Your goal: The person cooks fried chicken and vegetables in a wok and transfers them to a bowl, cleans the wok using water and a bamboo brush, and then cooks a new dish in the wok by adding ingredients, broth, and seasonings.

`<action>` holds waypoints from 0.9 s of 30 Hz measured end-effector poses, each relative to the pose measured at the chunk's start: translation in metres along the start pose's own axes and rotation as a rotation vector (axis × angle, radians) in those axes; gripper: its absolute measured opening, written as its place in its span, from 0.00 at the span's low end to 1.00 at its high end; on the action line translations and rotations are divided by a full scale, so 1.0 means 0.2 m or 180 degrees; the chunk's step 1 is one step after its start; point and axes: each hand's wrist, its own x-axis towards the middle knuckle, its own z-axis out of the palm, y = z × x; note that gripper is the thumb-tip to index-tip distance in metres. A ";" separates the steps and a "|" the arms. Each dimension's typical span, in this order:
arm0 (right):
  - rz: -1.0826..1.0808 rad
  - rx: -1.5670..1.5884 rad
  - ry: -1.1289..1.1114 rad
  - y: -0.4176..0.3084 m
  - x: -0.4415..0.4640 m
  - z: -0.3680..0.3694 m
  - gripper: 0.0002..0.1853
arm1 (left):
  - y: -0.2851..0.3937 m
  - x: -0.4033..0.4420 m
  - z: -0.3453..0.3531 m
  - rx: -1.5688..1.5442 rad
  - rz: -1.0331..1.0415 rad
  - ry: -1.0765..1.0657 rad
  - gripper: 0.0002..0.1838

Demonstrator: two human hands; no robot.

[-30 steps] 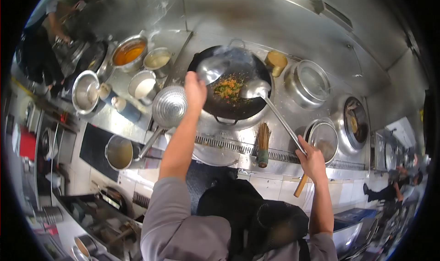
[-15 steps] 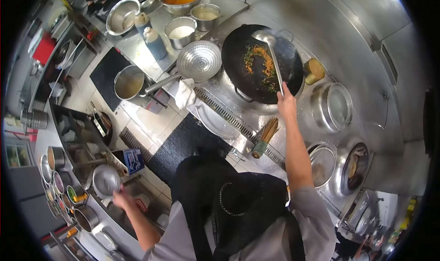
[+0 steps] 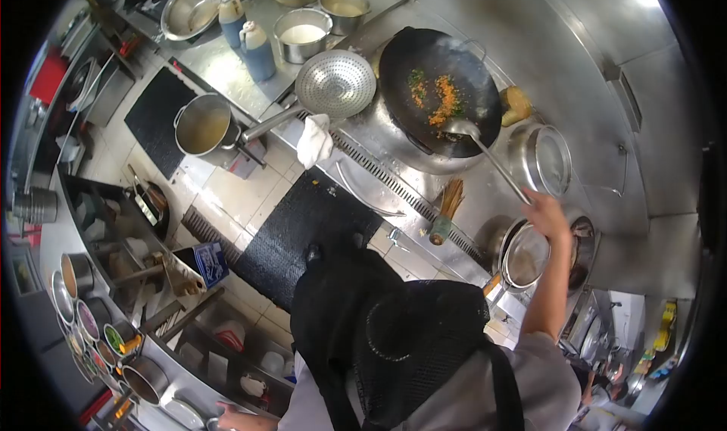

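My right hand [image 3: 545, 213] is closed around the end of the handle of a long metal ladle [image 3: 496, 157]. The ladle's bowl rests low in the near right part of a black wok [image 3: 405, 56]. Beside it in the wok lie orange bits and chopped greens [image 3: 445, 101], with faint smoke at the far side. At the bottom edge of the view my left hand [image 3: 231, 416] is mostly cut off, close to the side counter. A sliver of metal shows beside it, and its fingers are too hidden to read.
Left of the wok, a perforated strainer [image 3: 335, 84] lies over the stove edge above a pot [image 3: 204, 126]. A bamboo brush [image 3: 448, 213] lies on the stove front. Sauce jugs [image 3: 257, 52] and metal bowls stand behind. Ingredient containers [image 3: 117, 338] line the left counter.
My right hand has moved back and right, drawing the ladle from the wok's far side to its near side. My left hand, earlier holding a metal bowl, has dropped to the bottom edge.
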 end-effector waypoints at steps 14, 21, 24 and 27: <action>0.0244 0.0969 0.1655 -0.58 0.44 1.03 0.28 | 1.67 -1.20 -0.18 -0.3988 0.3072 -0.3111 0.18; 0.0940 0.1375 0.0614 -0.63 0.37 0.96 0.27 | 1.91 -2.12 -0.54 -0.3443 0.4995 -0.3921 0.13; 0.0528 0.1091 0.1596 -0.55 0.06 0.85 0.31 | 1.75 -2.56 -0.68 -0.3308 0.6032 -0.4391 0.12; 0.1658 0.0663 0.3032 -0.05 -0.43 1.06 0.31 | 1.26 -2.97 -0.82 -0.2077 0.6858 -0.5651 0.09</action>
